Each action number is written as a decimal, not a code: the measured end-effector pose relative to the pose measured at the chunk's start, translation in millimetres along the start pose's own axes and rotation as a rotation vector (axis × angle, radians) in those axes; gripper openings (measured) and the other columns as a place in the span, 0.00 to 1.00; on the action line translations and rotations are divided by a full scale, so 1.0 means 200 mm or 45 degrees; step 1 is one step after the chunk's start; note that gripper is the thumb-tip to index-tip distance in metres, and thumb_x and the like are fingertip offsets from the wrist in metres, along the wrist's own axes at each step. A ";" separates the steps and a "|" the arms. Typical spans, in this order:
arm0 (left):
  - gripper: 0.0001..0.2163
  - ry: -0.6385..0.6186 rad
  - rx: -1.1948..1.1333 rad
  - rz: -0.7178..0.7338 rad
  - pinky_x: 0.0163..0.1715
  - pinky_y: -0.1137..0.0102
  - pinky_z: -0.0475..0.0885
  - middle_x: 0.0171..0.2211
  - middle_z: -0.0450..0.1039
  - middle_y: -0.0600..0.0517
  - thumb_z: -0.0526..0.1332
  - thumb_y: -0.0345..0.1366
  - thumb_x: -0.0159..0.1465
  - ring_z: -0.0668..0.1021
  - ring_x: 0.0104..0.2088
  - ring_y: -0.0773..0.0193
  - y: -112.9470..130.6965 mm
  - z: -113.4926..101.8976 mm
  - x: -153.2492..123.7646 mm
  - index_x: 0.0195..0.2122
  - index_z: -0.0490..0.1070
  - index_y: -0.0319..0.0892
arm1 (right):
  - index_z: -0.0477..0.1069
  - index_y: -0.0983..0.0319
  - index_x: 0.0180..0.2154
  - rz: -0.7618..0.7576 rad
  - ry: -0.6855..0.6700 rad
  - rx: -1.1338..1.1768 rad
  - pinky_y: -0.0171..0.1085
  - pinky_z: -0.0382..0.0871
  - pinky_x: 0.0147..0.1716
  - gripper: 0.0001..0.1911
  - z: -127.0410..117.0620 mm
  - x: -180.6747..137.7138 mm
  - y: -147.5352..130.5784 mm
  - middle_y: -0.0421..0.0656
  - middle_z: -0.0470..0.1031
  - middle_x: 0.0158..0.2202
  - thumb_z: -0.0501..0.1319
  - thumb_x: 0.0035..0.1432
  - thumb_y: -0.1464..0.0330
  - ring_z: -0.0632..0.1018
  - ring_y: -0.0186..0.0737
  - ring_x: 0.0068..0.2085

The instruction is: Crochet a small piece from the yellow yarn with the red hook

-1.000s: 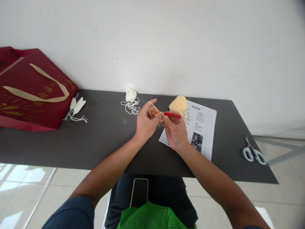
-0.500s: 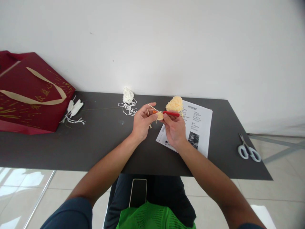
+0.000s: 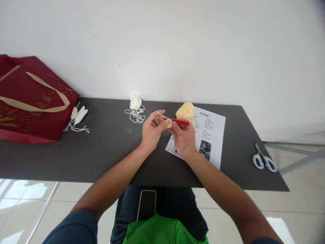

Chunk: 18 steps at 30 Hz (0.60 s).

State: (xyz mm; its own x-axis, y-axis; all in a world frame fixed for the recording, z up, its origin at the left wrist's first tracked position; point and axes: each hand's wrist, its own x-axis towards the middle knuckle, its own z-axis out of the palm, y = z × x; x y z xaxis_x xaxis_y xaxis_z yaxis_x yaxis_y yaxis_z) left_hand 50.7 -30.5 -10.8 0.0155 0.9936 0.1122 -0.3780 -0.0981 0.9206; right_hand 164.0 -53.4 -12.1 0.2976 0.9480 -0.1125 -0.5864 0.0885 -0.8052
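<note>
My left hand [image 3: 152, 130] pinches a small pale-yellow crochet piece [image 3: 169, 124] between thumb and fingers, with a strand of yarn running over its raised index finger. My right hand [image 3: 185, 137] is closed around a red-handled crochet hook [image 3: 180, 121], whose tip points left into the piece. A bit of orange shows beside the left thumb, too small to name. Just behind my right hand lies a pale-yellow yarn ball [image 3: 185, 110], on the upper edge of a printed sheet [image 3: 215, 135].
A white yarn bundle [image 3: 135, 101] with loose loops lies at the back of the dark table [image 3: 109, 149]. White crocheted pieces [image 3: 78, 116] with tails are beside a red bag [image 3: 33, 98] on the left. Scissors [image 3: 264, 159] lie near the right edge. A phone [image 3: 146, 205] rests on my lap.
My right hand has shifted slightly left and the hook now sits closer to my left hand. The crochet piece is turned, so less of its face and of the orange bit shows.
</note>
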 end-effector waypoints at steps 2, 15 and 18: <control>0.14 0.004 -0.079 -0.039 0.28 0.73 0.68 0.32 0.72 0.55 0.69 0.41 0.63 0.72 0.28 0.70 0.00 0.00 0.01 0.48 0.79 0.45 | 0.75 0.59 0.34 -0.016 0.004 0.005 0.41 0.84 0.42 0.14 0.00 0.00 0.01 0.36 0.82 0.33 0.77 0.47 0.67 0.82 0.36 0.37; 0.25 -0.001 -0.096 -0.065 0.38 0.72 0.72 0.35 0.74 0.55 0.74 0.29 0.51 0.76 0.36 0.68 0.01 0.02 -0.02 0.52 0.76 0.46 | 0.75 0.58 0.34 -0.010 -0.012 0.007 0.38 0.83 0.39 0.15 0.01 -0.02 -0.01 0.35 0.82 0.32 0.77 0.46 0.68 0.82 0.35 0.36; 0.25 0.020 -0.028 -0.054 0.38 0.72 0.72 0.34 0.73 0.56 0.74 0.31 0.53 0.75 0.34 0.69 0.01 0.03 -0.03 0.52 0.75 0.45 | 0.75 0.58 0.35 -0.009 -0.031 0.020 0.38 0.82 0.40 0.16 0.01 -0.03 -0.01 0.35 0.82 0.32 0.78 0.46 0.69 0.82 0.35 0.35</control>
State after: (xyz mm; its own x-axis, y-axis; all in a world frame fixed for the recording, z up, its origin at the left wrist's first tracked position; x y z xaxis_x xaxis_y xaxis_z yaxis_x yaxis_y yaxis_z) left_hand 55.3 -36.4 -6.8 0.0171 0.9976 0.0674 -0.3975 -0.0551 0.9159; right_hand 161.5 -58.2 -9.0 0.2834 0.9546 -0.0920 -0.5963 0.1002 -0.7965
